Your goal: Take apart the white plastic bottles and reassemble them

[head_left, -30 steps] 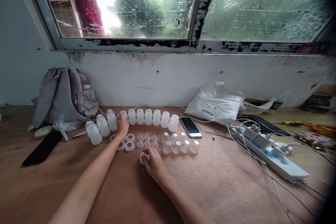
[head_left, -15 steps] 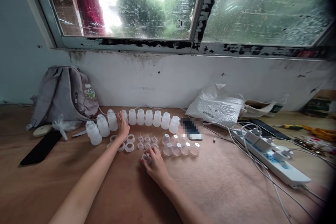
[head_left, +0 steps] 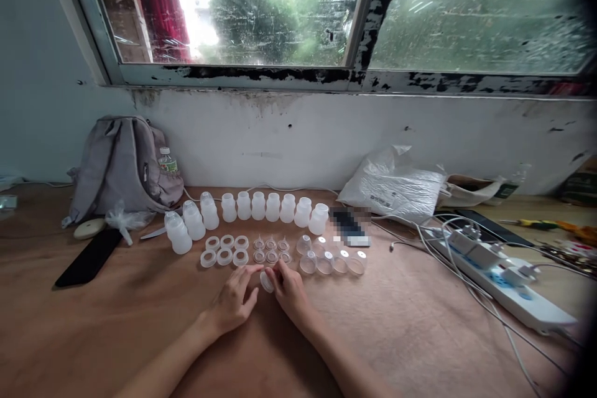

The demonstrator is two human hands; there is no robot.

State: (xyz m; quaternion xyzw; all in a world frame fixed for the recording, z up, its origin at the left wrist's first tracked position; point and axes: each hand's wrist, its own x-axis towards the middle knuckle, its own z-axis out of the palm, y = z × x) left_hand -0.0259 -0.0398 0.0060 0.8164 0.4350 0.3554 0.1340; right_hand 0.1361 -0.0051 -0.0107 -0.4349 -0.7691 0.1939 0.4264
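Observation:
My right hand (head_left: pixel 290 291) is closed in a pinch on a small translucent bottle nipple with a collar (head_left: pixel 267 282), held just above the tabletop. My left hand (head_left: pixel 234 300) is beside it, thumb and fingers apart, with nothing in the palm; its fingertips come close to the nipple, and I cannot tell whether they touch. Behind my hands lie white collar rings (head_left: pixel 224 256), clear silicone nipples (head_left: pixel 271 256) and domed clear caps (head_left: pixel 325 263), all in rows. Farther back, frosted baby bottles (head_left: pixel 258 206) form a curved row. At its left end, several taller bottles (head_left: pixel 193 221) have tops fitted.
A grey backpack (head_left: pixel 121 161), a black phone-like slab (head_left: pixel 87 259) and a plastic bag (head_left: pixel 128 217) lie on the left. To the right are a silver mailer bag (head_left: pixel 392 183), a partly blurred phone (head_left: pixel 349 227) and a power strip (head_left: pixel 508 289) with trailing cables.
My left hand has left the bottle row and come down to the middle, beside my right hand. The nipple in my right hand has tilted. The view has shifted slightly.

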